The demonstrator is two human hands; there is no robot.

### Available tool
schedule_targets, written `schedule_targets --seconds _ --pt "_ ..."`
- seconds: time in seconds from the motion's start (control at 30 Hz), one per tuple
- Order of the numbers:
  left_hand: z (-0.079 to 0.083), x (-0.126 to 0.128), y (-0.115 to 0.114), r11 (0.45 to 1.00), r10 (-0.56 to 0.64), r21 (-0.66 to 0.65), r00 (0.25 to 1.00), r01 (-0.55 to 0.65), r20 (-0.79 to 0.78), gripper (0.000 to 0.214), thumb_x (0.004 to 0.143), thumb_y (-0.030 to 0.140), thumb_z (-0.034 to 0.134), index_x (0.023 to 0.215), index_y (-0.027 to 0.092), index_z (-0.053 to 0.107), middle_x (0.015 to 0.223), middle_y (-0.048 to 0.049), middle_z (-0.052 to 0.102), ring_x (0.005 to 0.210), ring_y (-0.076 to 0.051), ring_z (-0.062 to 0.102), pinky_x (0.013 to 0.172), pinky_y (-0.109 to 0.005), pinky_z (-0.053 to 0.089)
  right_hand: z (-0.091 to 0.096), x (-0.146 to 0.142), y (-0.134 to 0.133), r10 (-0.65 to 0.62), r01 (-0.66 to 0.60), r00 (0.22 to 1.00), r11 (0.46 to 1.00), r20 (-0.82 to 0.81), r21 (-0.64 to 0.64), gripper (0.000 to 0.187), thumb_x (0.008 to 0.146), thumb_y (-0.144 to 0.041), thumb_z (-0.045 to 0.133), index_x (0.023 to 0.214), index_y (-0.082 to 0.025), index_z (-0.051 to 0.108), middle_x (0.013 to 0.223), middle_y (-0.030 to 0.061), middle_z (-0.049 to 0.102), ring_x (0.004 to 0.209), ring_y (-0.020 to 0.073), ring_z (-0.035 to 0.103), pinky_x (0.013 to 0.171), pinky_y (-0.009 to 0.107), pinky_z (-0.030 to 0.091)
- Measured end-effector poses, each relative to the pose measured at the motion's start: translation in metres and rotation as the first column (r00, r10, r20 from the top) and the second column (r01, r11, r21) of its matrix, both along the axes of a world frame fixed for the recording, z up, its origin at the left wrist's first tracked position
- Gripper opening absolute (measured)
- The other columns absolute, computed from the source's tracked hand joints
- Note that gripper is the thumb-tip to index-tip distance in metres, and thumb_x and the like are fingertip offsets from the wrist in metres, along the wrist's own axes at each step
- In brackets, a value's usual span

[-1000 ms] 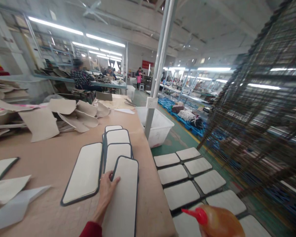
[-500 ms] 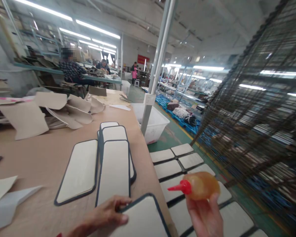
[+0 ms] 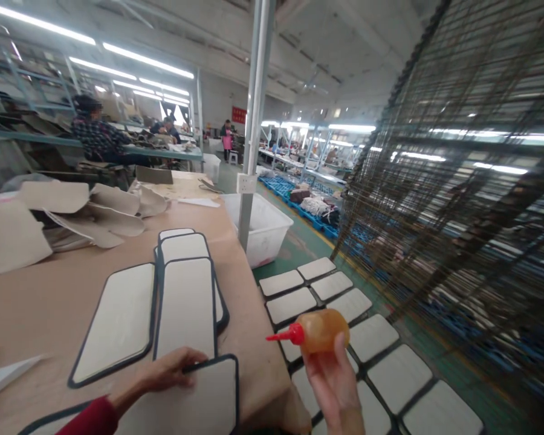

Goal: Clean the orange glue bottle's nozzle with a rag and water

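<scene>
My left hand [image 3: 165, 373] lies on a white panel with a dark edge [image 3: 194, 402] at the near edge of the brown table [image 3: 40, 308]; its fingers curl over the panel's top rim. My right hand [image 3: 338, 386] holds an amber squeeze bottle with a red nozzle [image 3: 315, 331], lying sideways with the nozzle pointing left, just past the table's right edge. More dark-edged panels lie ahead on the table: one panel [image 3: 115, 320] to the left and an overlapping stack [image 3: 185, 296] beside it.
Several white panels [image 3: 317, 293] lie in rows on the green floor to the right. A white plastic bin [image 3: 263, 229] stands by a metal pole [image 3: 254, 121]. A tall wire rack [image 3: 457, 199] fills the right side. Beige cut pieces [image 3: 72, 211] are piled at the back left; other people work farther off.
My left hand has drawn one panel off the stack toward me to the table's near edge. My right hand has risen with the bottle and moved left. The view has swung right.
</scene>
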State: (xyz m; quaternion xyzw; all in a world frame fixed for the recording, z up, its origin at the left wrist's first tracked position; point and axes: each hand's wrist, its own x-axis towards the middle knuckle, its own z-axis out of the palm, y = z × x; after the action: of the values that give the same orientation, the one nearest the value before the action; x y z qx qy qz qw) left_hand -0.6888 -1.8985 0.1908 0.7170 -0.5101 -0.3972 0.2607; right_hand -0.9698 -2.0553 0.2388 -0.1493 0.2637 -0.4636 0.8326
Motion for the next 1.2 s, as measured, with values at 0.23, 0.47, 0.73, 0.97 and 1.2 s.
schedule_targets --seconds 0.23,0.47,0.73,0.97,1.2 --pt "-0.021 -0.001 0.010 0.989 0.143 -0.006 0.966 -0.145 0.214 0.041 0.056 0.023 0.052 0.093 0.022 0.070 0.099 -0.0078 0.071 0.097 -0.030 0.061 0.088 -0.038 0.043 -0.001 0.014 0.010 0.021 -0.026 0.999 0.989 0.037 0.147 0.037 0.061 -0.030 0.079 0.090 -0.012 0.065 0.089 0.0070 0.073 0.083 0.0180 0.068 0.070 0.026 0.056" --pt "-0.032 0.020 0.022 0.963 0.255 -0.083 0.966 -0.258 -0.046 0.038 0.062 0.033 0.050 0.093 0.023 0.071 0.102 -0.0023 0.070 0.104 -0.031 0.057 0.094 -0.037 0.040 -0.002 0.021 0.012 0.061 -0.130 0.978 0.926 0.199 0.354 0.053 0.074 -0.039 0.067 0.110 -0.002 0.055 0.101 0.0169 0.067 0.100 0.0203 0.062 0.078 0.026 0.054" --pt "-0.022 0.024 0.018 0.971 0.231 -0.077 0.972 -0.228 0.036 0.038 0.074 0.050 0.048 0.069 0.016 0.064 0.064 -0.0001 0.061 0.067 -0.020 0.056 0.062 -0.026 0.040 -0.022 0.027 0.016 0.061 -0.258 0.887 0.888 0.457 0.381 0.060 0.080 -0.028 0.059 0.127 0.001 0.036 0.115 0.0190 0.059 0.109 0.0142 0.057 0.085 0.022 0.051" --pt "-0.002 0.025 0.019 0.960 0.249 -0.130 0.969 -0.246 0.002 0.035 0.075 0.044 0.051 0.090 0.016 0.067 0.078 -0.0020 0.066 0.078 -0.022 0.059 0.069 -0.026 0.043 0.002 0.033 0.028 0.113 -0.206 0.954 0.920 0.276 0.332 0.054 0.077 -0.049 0.057 0.113 -0.008 0.054 0.104 0.0130 0.067 0.103 0.0170 0.061 0.096 0.039 0.044" --pt "0.018 0.029 0.015 0.953 0.217 -0.186 0.968 -0.239 -0.128 0.036 0.072 0.046 0.054 0.089 0.019 0.071 0.082 -0.0021 0.071 0.083 -0.026 0.061 0.073 -0.028 0.047 0.009 0.037 0.035 0.170 -0.233 0.961 0.923 0.218 0.307 0.059 0.075 -0.056 0.055 0.111 -0.009 0.059 0.110 0.0119 0.065 0.101 0.0175 0.061 0.077 0.026 0.053"
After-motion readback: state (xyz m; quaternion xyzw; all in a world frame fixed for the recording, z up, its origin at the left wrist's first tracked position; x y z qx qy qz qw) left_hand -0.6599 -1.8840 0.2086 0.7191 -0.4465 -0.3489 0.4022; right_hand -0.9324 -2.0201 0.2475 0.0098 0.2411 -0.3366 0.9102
